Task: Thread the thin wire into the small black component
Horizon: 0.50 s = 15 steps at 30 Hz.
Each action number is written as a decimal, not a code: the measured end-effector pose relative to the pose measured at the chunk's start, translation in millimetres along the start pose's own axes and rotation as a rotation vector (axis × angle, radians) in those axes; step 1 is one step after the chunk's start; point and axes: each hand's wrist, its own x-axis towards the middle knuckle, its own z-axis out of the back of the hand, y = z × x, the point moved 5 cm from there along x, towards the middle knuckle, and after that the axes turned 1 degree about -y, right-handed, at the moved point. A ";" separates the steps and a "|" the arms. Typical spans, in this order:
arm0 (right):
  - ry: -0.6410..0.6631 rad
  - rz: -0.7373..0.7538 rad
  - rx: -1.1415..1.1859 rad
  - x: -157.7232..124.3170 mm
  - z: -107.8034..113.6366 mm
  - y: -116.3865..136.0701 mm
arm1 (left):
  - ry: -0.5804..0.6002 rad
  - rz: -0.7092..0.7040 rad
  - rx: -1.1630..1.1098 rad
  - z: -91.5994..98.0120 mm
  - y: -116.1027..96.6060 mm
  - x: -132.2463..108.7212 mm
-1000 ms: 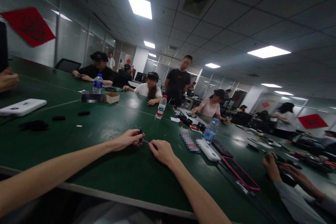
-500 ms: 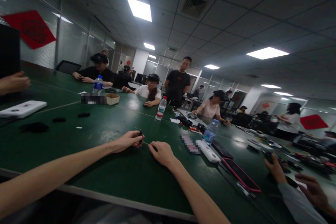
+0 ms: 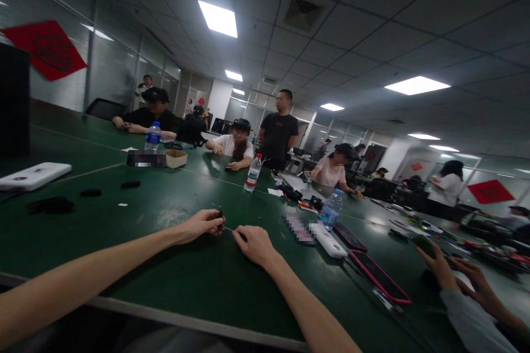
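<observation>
My left hand (image 3: 202, 224) is closed, with a small dark piece (image 3: 220, 214) pinched between thumb and fingers, just above the green table (image 3: 165, 265). Opposite it, my right hand (image 3: 254, 242) is closed with its knuckles up and rests low over the table. A thin, light-coloured rod (image 3: 228, 229) spans the short gap between the hands, running from the dark piece to my right fingertips. Whatever part of the rod lies inside my right hand is hidden, and its kind cannot be made out.
Dark pieces (image 3: 131, 184) and a white power bank (image 3: 36, 175) lie at left. Beyond my hands stand a red-capped bottle (image 3: 252, 175) and a cardboard box (image 3: 176, 158). A second white power bank (image 3: 329, 240) and a pink-edged phone (image 3: 380, 276) lie right, near a co-worker's hands (image 3: 439, 267).
My hands stay almost in place, still close together. At the left edge, another person's hand has gone from view. The co-worker's hands at right have shifted, now raising a dark object.
</observation>
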 end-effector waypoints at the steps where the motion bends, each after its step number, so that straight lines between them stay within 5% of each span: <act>1: 0.000 -0.005 -0.005 -0.4 0.6 0.4 | 0.000 -0.001 0.000 0.0 -0.4 -0.3; 15: -0.048 -0.075 -0.048 -1.4 -9.2 5.2 | -0.053 -0.004 -0.056 -3.5 -4.3 -1.0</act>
